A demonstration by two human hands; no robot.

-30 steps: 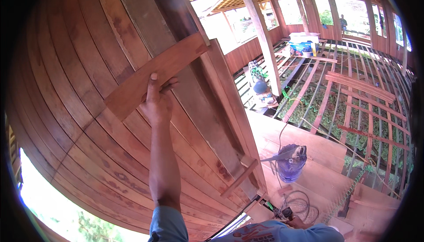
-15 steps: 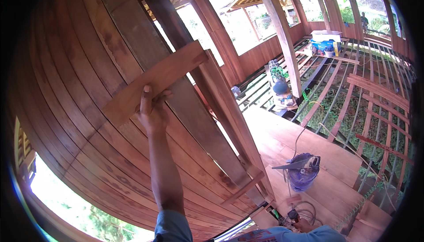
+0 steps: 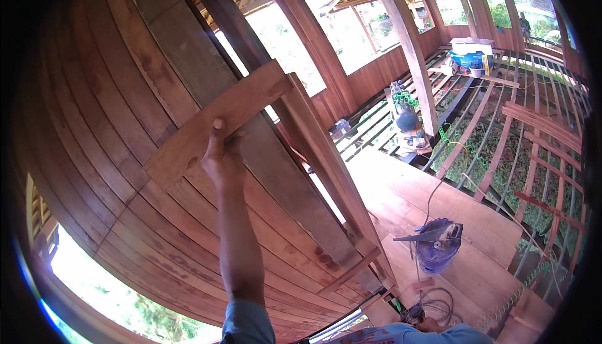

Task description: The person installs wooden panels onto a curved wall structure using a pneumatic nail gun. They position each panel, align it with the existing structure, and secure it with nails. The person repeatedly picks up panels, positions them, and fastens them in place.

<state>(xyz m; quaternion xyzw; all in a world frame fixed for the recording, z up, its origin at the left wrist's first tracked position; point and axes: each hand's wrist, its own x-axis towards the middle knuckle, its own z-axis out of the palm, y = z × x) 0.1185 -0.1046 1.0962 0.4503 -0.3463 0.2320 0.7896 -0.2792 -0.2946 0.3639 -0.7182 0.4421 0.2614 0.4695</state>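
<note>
My left hand [image 3: 226, 163] is closed around the lower edge of a short, curved-ended wooden board [image 3: 248, 100], thumb on its face. The board lies slantwise against the plank wall [image 3: 179, 218], crossing a grey-brown strip [image 3: 291, 184], and its upper end meets an upright post [image 3: 326, 156]. Low in the view, my right hand [image 3: 430, 325] is closed on a dark tool [image 3: 414, 313], partly cut off by my blue shirt; its exact kind is unclear.
A purple bucket [image 3: 438, 256] with a handsaw [image 3: 417, 236] across its top stands on plywood sheets [image 3: 389, 187]. Coiled hoses [image 3: 442, 300] lie beside it. Beyond are open floor joists [image 3: 480, 131], loose planks [image 3: 542, 127], a compressor-like machine [image 3: 406, 120] and a box [image 3: 470, 55].
My view has shifted slightly, so the bucket and floor sit further right. The tool in my right hand has turned and shows less of its dark end. The board stays against the wall.
</note>
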